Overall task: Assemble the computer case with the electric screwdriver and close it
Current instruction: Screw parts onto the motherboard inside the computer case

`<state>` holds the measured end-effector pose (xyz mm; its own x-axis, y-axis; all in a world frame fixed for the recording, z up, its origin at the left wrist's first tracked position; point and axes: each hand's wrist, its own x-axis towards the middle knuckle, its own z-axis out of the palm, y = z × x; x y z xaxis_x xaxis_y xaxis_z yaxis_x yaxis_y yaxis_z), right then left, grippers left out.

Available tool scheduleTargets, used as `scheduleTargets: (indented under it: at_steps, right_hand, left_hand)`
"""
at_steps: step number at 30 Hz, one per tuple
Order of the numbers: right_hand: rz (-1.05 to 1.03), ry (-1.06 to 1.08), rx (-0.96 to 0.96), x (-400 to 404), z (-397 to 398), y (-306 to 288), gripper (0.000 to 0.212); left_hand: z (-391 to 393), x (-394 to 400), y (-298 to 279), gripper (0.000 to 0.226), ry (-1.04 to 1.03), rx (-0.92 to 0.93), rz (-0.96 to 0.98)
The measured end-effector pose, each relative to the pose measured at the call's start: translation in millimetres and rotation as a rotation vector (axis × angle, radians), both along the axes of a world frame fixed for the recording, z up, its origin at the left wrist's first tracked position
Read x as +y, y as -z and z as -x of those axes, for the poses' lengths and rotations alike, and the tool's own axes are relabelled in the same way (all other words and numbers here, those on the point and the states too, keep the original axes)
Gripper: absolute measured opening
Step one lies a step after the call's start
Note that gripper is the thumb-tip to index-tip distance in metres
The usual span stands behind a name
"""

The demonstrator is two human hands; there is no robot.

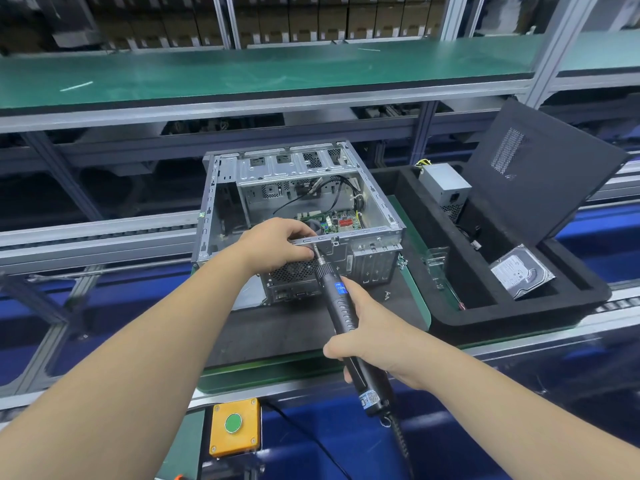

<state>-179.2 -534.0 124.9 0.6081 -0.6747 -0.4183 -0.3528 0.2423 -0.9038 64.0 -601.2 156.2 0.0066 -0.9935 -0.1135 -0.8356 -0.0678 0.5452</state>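
So the computer case [298, 216] is sitting open side up on the dark mat of the surface [277, 327], and everything else here is easiest to place off that case. The left hand [277, 242] is curled over the case's near top rail, fingers wrapped around the edge right beside the screw spot. The right hand [367, 336] is gripping the electric screwdriver [341, 308] around the middle of its body, on the near side of the case, with the bit angled up into the rear panel just under that rail.

What could go wrong, just judging from this: the driver comes in at a slant, not square to the panel, so the bit could cam out and chew the screw head or skate across the metal. The left fingertips are basically touching the bit end, so a slip goes straight into them. Can't tell if a screw is actually seated on the bit, too small to see.

Also, the black side panel [540, 174] is leaning upright to the right of the case, propped in the foam tray [519, 317] with the hard drive [521, 273] and power supply [445, 188]. A bump could tip it onto those parts. The driver's cord [401, 441] hangs near the surface edge too, easy to snag.
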Motion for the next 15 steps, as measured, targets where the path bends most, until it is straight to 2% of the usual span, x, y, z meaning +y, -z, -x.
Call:
scheduleTargets:
  at_steps: [5,11,15]
  right_hand:
    - [-0.004,-0.009,0.015,1.1,1.9,-1.3,0.106]
    - [0.004,-0.015,0.045,1.5,5.3,1.3,0.111]
    - [-0.001,-0.023,0.058,3.8,7.9,3.9,0.112]
  left_hand:
    - [1.7,2.0,-1.8,0.029,0.004,0.007,-0.006]
    - [1.3,0.8,-2.3,0.04,-0.014,0.077,-0.026]
    - [1.3,1.3,-4.3,0.029,-0.063,0.194,-0.024]
